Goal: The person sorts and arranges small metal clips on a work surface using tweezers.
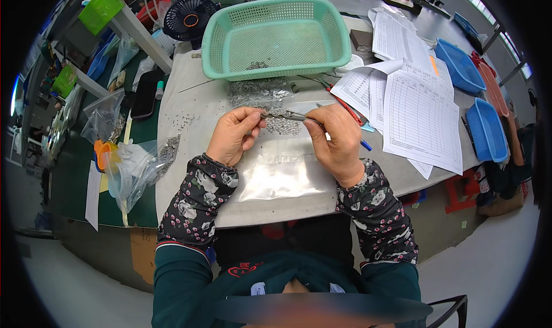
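My left hand (233,137) pinches a tiny metal piece between thumb and forefinger; its exact shape is too small to make out. In my right hand (338,141) is a slim grey metal tool that looks like tweezers (296,116), its tip reaching the left fingertips. Just below the tips lies a spread of small metal parts (283,127), at the far end of a shiny clear plastic sheet or bag (279,175). Beyond the hands, a clear bag of similar parts (259,91) sits against a mint-green perforated basket (276,75), which has a few parts inside.
Red-handled pliers (349,110) and a blue pen (365,145) lie by my right hand. Printed papers (422,124) and blue baskets (486,129) stand farther right. At left are a black fan (190,18), a phone (146,95), orange-handled scissors (103,154) and bagged parts (167,155).
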